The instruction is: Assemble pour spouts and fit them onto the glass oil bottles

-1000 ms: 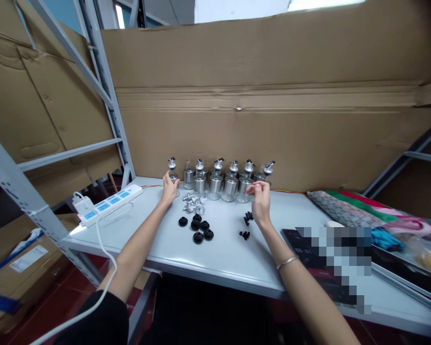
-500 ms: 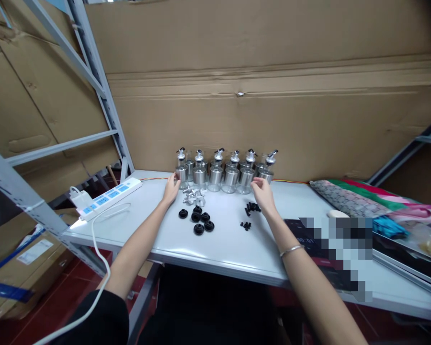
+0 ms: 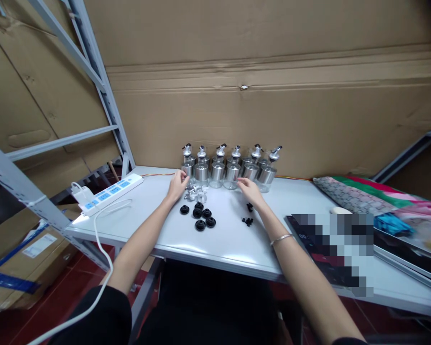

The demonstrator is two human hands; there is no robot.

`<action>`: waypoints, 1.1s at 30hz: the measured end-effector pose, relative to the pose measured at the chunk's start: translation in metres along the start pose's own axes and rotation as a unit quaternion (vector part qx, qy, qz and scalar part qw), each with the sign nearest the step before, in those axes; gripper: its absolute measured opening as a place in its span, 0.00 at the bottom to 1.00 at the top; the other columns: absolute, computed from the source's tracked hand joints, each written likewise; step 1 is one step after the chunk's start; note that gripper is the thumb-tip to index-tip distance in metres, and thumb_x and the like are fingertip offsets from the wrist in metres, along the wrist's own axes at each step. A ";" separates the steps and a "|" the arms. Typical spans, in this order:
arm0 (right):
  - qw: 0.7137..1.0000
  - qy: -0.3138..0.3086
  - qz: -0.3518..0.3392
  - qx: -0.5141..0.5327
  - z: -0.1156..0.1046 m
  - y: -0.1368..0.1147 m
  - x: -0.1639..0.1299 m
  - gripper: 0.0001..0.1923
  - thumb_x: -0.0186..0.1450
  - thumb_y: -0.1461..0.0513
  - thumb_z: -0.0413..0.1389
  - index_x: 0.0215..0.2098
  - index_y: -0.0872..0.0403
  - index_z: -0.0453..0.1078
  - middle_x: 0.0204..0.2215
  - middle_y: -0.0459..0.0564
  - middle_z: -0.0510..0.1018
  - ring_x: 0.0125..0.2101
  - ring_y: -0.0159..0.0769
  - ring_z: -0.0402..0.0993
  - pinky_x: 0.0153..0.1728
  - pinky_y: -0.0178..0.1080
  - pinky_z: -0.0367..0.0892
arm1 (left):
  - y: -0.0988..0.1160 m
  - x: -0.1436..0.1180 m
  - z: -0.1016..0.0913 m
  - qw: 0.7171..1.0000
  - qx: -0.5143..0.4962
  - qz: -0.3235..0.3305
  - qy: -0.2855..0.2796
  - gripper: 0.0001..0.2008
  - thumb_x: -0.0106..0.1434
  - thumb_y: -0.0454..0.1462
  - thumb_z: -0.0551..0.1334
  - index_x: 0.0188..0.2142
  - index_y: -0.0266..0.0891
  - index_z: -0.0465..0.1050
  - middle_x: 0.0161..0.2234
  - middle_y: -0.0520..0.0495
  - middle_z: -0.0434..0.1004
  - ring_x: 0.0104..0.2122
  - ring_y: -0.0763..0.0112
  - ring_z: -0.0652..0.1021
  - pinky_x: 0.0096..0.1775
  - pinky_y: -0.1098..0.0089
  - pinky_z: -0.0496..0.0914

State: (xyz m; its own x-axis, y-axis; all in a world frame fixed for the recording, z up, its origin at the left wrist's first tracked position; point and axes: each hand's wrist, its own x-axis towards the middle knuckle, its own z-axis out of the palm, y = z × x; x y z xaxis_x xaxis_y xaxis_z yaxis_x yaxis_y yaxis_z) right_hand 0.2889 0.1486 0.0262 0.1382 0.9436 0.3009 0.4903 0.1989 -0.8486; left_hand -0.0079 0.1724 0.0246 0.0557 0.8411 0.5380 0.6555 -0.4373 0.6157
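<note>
A row of glass bottles with brushed-metal sleeves (image 3: 217, 173) and silver pour spouts stands at the back of the table, with more glass behind it. My left hand (image 3: 177, 185) is in front of the leftmost bottle, fingers loosely curved and apart, nothing visible in them. Beside it lies a cluster of silver spout parts (image 3: 197, 194). My right hand (image 3: 250, 190) hovers before the bottles right of the middle, fingers bent but apart, seemingly holding nothing. Several round black stoppers (image 3: 200, 224) lie between my arms. Small black pieces (image 3: 248, 222) lie near my right wrist, partly hidden by it.
A white power strip (image 3: 111, 194) with a plugged-in cable sits on the table's left end. A dark tablet-like screen (image 3: 301, 236), partly pixelated, and colourful fabric (image 3: 391, 196) lie to the right. Cardboard (image 3: 215, 115) stands behind; a metal shelf post (image 3: 104, 91) rises at left.
Both hands have moved inward from the ends of the bottle row, my right hand leftward and my left slightly rightward. The rightmost bottles now show more fully. The view has shifted slightly.
</note>
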 end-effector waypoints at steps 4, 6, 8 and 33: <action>1.000 -0.013 -0.005 -0.019 -0.017 -0.001 -0.009 0.14 0.66 0.58 0.54 0.47 0.57 0.68 0.45 0.52 0.74 0.42 0.38 0.73 0.43 0.46 0.70 | 0.023 -0.007 -0.002 0.988 0.017 0.103 -0.113 0.09 0.61 0.42 0.61 0.32 0.39 0.72 0.33 0.48 0.71 0.37 0.65 0.71 0.46 0.63 0.68; 1.000 -0.017 -0.009 -0.022 -0.022 -0.004 -0.013 0.14 0.66 0.57 0.54 0.47 0.57 0.69 0.44 0.52 0.74 0.42 0.37 0.73 0.42 0.46 0.70 | 0.033 -0.011 -0.001 0.979 0.026 0.138 -0.147 0.10 0.61 0.44 0.61 0.31 0.40 0.72 0.33 0.48 0.70 0.39 0.63 0.70 0.46 0.62 0.67; 0.999 -0.022 -0.015 -0.019 -0.022 -0.007 -0.016 0.13 0.66 0.57 0.54 0.46 0.57 0.69 0.43 0.51 0.74 0.41 0.37 0.73 0.41 0.45 0.71 | 0.039 -0.014 0.001 0.972 0.037 0.162 -0.167 0.10 0.61 0.45 0.60 0.31 0.40 0.72 0.35 0.47 0.69 0.39 0.62 0.69 0.46 0.61 0.66; 0.955 -0.215 -0.029 0.203 -0.010 -0.061 -0.051 0.19 0.54 0.50 0.61 0.35 0.55 0.76 0.21 0.44 0.74 0.22 0.29 0.66 0.27 0.37 0.64 | 0.098 -0.044 0.022 0.937 0.014 0.311 -0.155 0.10 0.68 0.42 0.53 0.41 0.39 0.67 0.37 0.46 0.75 0.37 0.66 0.76 0.44 0.66 0.67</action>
State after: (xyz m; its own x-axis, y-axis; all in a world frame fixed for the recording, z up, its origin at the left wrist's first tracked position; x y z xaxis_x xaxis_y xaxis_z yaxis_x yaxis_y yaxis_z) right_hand 0.2603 0.0853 0.0671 -0.2881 0.9319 0.2205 0.1009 0.2585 -0.9607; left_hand 0.0705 0.0996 0.0481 0.6478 0.4803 0.5913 0.4432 -0.8690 0.2202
